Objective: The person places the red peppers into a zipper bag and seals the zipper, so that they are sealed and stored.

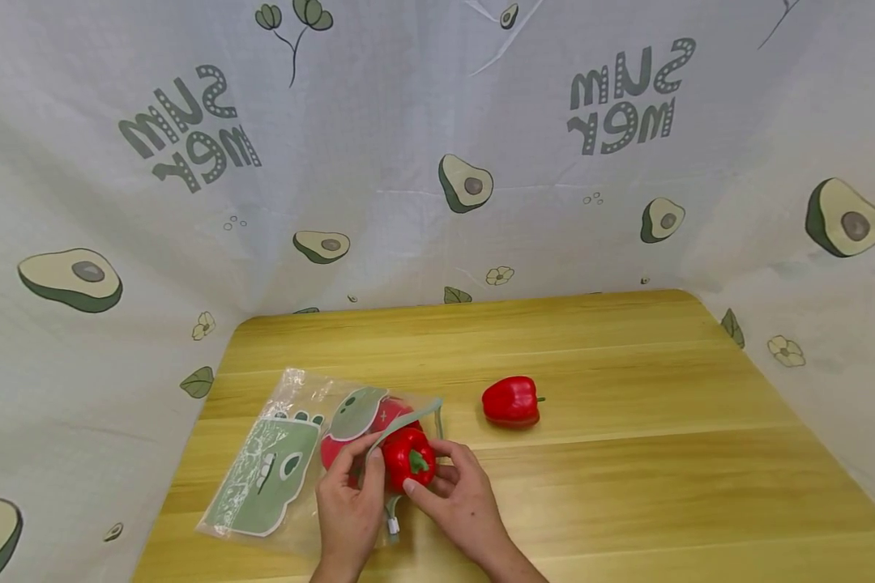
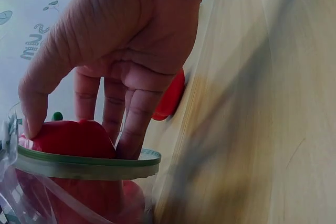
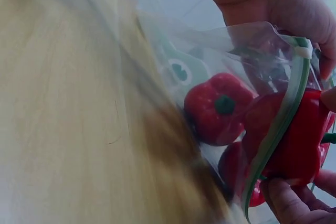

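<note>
Head view, my right hand [image 1: 459, 490] pinching a red pepper [image 1: 407, 458] at the bag [image 1: 292, 453] mouth, stem toward me, left hand [image 1: 350, 502] grasping the zip rim, second pepper [image 1: 510, 401] loose on the counter [image 1: 627, 453], left wrist view, fingers [image 2: 131, 124] over the pepper [image 2: 73, 137], right wrist view, a pepper [image 3: 218, 106] already inside the bag [image 3: 252, 51], stem facing the lens.

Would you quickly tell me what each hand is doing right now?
Left hand: holds the bag's rim open.
Right hand: grips a red pepper at the bag's mouth.

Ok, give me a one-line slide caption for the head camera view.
Two hands ease a red pepper into a zip bag; another pepper waits on the wooden table.
</note>
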### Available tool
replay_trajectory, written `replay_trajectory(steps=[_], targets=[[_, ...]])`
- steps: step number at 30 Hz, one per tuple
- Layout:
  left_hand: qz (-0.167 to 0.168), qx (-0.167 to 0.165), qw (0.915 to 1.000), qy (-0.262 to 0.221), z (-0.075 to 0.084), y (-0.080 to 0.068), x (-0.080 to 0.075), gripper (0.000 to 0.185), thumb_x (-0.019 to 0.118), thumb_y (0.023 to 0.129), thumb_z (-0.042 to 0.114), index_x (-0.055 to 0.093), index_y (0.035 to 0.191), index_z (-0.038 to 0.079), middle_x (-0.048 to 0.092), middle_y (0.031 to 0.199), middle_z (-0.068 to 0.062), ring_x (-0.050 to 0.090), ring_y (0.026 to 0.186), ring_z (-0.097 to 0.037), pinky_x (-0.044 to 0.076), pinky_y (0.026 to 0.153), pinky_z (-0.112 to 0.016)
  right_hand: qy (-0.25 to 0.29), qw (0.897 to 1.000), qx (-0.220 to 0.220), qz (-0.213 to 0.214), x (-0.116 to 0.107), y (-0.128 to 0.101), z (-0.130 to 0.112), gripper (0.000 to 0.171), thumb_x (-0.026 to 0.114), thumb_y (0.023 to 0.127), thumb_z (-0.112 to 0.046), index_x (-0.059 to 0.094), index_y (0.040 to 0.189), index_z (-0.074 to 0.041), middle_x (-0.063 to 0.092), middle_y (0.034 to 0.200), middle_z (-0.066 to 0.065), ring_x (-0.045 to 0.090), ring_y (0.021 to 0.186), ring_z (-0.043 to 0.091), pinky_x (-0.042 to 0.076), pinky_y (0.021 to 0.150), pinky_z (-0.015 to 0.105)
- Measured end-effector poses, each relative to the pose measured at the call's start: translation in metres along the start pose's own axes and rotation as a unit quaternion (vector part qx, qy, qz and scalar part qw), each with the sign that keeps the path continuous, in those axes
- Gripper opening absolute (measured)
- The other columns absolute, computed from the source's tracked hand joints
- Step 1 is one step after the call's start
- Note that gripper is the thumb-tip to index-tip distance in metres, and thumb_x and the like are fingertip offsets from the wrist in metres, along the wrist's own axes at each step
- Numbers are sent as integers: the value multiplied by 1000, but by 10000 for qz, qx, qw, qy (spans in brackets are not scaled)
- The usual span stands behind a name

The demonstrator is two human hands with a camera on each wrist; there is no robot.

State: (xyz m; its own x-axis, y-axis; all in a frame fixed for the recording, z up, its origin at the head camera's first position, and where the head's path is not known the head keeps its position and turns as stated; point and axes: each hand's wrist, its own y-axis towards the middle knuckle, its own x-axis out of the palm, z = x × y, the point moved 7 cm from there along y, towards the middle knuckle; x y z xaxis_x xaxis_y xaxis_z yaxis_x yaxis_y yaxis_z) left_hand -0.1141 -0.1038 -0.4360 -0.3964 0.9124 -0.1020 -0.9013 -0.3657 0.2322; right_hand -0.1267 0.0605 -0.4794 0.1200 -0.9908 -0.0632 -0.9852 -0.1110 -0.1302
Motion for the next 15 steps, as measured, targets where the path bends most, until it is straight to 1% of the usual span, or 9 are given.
replay_trajectory(steps=[4,6,9,12,15], targets=[[22,32,10000,14,1,-1,0,18,66,96,0,76,108,8,77,106,-9,69,91,-11,59,82,-17,-273,9995,-164,50,0,1,-2,58,81,88,-27,55,138,-15,54,135,15,67,114,25,60,91,28],[37,78,10000,25,2,-2,1,19,66,95,-1,76,108,7,78,105,-10,69,90,-10,58,81,-15,-406,9988,-268,69,0,1,-3,53,79,90,-28,57,137,-18,55,135,15,67,115,27,60,93,29],[46,147,9999,72,2,-2,1,20,66,94,-3,76,108,8,78,105,-9,69,92,-10,57,81,-14,-552,9977,-398,71,-1,1,-4,44,76,93,-28,61,133,-20,55,134,15,67,118,30,59,94,31],[50,181,9998,121,2,-2,1,21,66,94,-3,76,108,8,78,106,-9,70,94,-12,56,82,-13,-594,9972,-444,38,-1,0,-4,37,75,93,-26,65,128,-18,56,134,16,66,120,32,59,94,32],[66,198,9997,132,1,-2,1,21,66,93,-4,77,107,8,78,104,-9,69,92,-12,57,82,-13,-742,9965,-387,-12,-2,0,-3,36,76,92,-26,66,126,-16,57,133,16,67,118,30,60,93,32]])
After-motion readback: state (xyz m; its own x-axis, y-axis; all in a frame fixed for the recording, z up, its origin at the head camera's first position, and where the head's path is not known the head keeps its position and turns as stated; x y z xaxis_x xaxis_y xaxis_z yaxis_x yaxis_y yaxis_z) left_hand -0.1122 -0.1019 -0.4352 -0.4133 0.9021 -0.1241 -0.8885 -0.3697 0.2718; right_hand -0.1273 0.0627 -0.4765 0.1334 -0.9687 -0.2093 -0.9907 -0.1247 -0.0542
